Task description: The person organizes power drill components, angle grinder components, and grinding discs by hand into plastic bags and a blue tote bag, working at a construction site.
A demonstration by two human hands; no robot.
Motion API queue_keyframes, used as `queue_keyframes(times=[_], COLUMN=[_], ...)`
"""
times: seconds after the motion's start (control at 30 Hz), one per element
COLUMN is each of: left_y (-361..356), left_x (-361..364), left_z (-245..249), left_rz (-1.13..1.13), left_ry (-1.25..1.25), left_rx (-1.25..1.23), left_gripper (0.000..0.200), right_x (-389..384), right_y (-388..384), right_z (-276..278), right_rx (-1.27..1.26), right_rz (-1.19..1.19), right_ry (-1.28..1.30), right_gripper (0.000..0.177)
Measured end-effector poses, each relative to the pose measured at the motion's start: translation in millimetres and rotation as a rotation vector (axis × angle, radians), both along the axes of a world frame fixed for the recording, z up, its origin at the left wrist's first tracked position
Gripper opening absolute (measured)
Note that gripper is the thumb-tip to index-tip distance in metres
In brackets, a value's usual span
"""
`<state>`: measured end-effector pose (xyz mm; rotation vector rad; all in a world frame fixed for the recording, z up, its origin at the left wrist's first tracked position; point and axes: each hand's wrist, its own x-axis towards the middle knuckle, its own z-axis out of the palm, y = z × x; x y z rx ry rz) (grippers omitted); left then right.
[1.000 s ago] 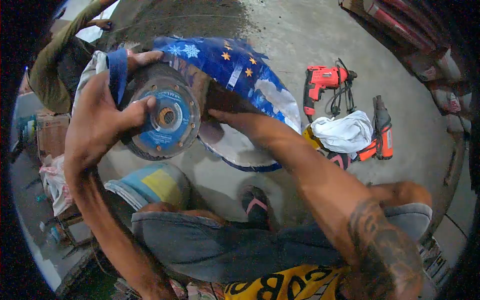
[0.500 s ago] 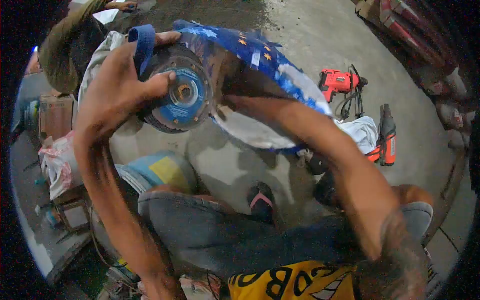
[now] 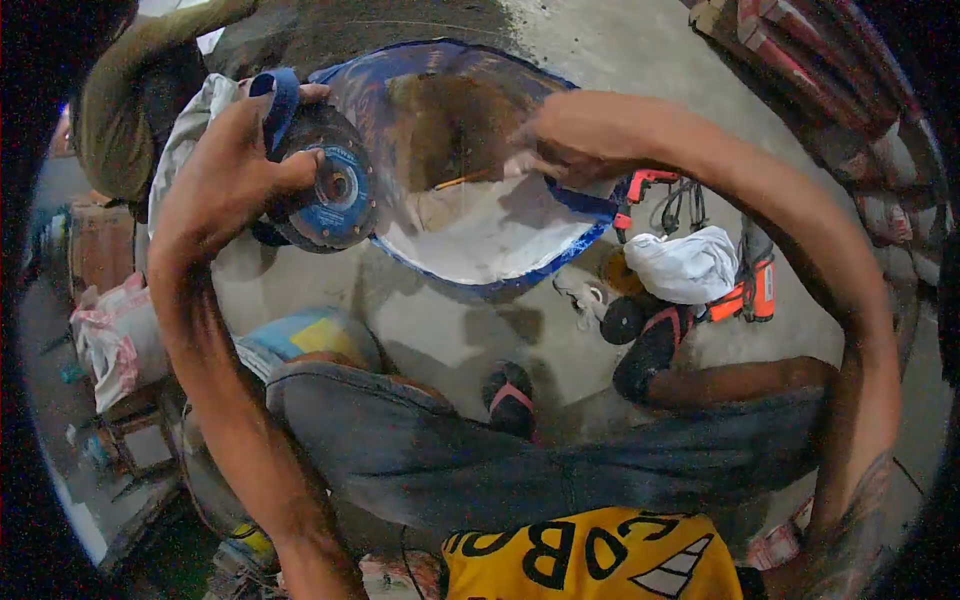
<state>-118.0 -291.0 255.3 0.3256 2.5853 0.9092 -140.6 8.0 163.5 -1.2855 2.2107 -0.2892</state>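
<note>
My left hand [image 3: 225, 165] is closed around a stack of cutting discs [image 3: 345, 195] with a blue label, thumb across their face. A blue strap [image 3: 284, 105] of the bag loops over the same hand. The blue bag [image 3: 480, 284] with a white lining gapes in front of me, brownish inside, and its contents are hard to make out. A thin orange stick-like thing [image 3: 462, 180] shows within. At the bag's right side is my right hand [image 3: 565, 140], over the opening, with its fingers blurred and partly hidden.
On the floor to the right lie a red power drill [image 3: 640, 190], a white cloth bundle [image 3: 685, 265] and an orange-red power tool [image 3: 757, 285]. A bucket [image 3: 310, 340] stands by my left knee. Another person's sleeved arm [image 3: 130, 90] is at upper left.
My right hand has come up from deep inside the bag to its right side. The bag's mouth has spread wider and now faces me. The discs have shifted slightly left with my left hand.
</note>
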Motion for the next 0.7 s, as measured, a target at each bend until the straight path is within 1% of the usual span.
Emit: queue_keyframes(times=[0.07, 0.13, 0.2, 0.27, 0.3, 0.37, 0.4, 0.43, 0.53, 0.57, 0.67, 0.7], left_y=[1, -1, -1, 1, 1, -2, -6, -5, 47, 59, 92, 100], left_x=[-6, -11, -13, -14, -15, -24, -26, -21, 12, 14, 25, 24], left_z=[-2, -6, -11, -15, -14, -8, -3, 6, 55, 53, 56, 50], left_rz=[-0.025, -0.037, -0.017, 0.027, 0.01, -0.03, -0.037, -0.052, -0.121, -0.164, -0.237, -0.301], left_ry=[-0.004, -0.003, 0.003, 0.012, 0.043, 0.11, 0.159, 0.198, 0.199, 0.124, -0.056, -0.035], left_rx=[-0.025, -0.018, 0.018, 0.078, -0.037, -0.268, -0.29, -0.31, -0.407, -0.305, -0.015, -0.035], left_gripper=[0.051, 0.05, 0.049, 0.047, 0.046, 0.044, 0.043, 0.042, 0.047, 0.048, 0.053, 0.055], right_x=[19, 40, 56, 71, 74, 70, 69, 66, 64, 61, 62, 62], right_y=[11, 29, 36, 37, 36, 34, 30, 27, 32, 31, 38, 40], right_z=[19, 11, -3, -16, -20, -19, -15, -14, -10, -7, 10, 17], right_rx=[0.01, -0.107, -0.123, -0.038, -0.002, 0.094, 0.138, 0.074, -0.146, -0.152, -0.231, -0.185], right_rz=[-0.047, 0.045, 0.122, 0.179, 0.171, 0.175, 0.173, 0.138, 0.05, 0.042, -0.011, 0.008], right_ry=[-0.141, 0.001, 0.19, 0.419, 0.445, 0.375, 0.33, 0.33, 0.356, 0.352, 0.453, 0.486], right_gripper=[0.039, 0.035, 0.032, 0.029, 0.023, 0.018, 0.016, 0.013, 0.008, 0.008, 0.009, 0.009])
